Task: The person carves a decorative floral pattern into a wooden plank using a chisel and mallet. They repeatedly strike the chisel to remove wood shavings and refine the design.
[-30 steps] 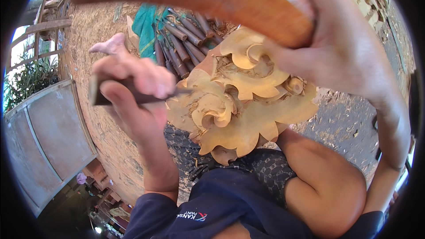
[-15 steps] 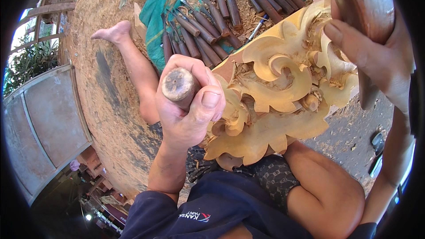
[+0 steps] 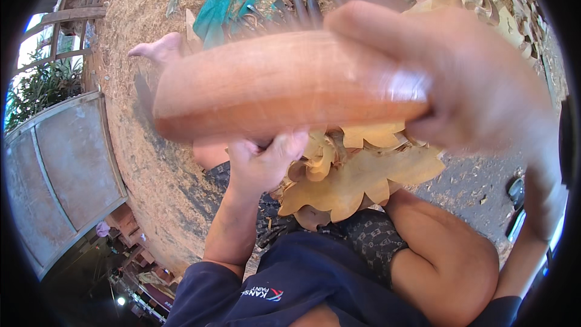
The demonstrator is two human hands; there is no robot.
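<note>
Yellow-tan wood carved in leafy scrolls forms the panel (image 3: 363,175), which lies near, at the person's lap, partly hidden behind a reddish-brown wooden mallet (image 3: 284,82). The right hand (image 3: 475,79), blurred, is clasped round the mallet's right end. Below its left half, the left hand (image 3: 260,166) looks curled round a dark tool handle, mostly hidden. With mallet and left hand overlapping in this view, a skewed blow could, in my judgement, catch the thumb, and a slip under an uneven strike could split a thin leaf tip. Carved scrolls (image 3: 484,0) also show far right, perhaps the same panel. On the far side, gouges (image 3: 313,5) lie among wood chips by a teal sheet (image 3: 225,6), the nearest thing to a container that I can make out.
</note>
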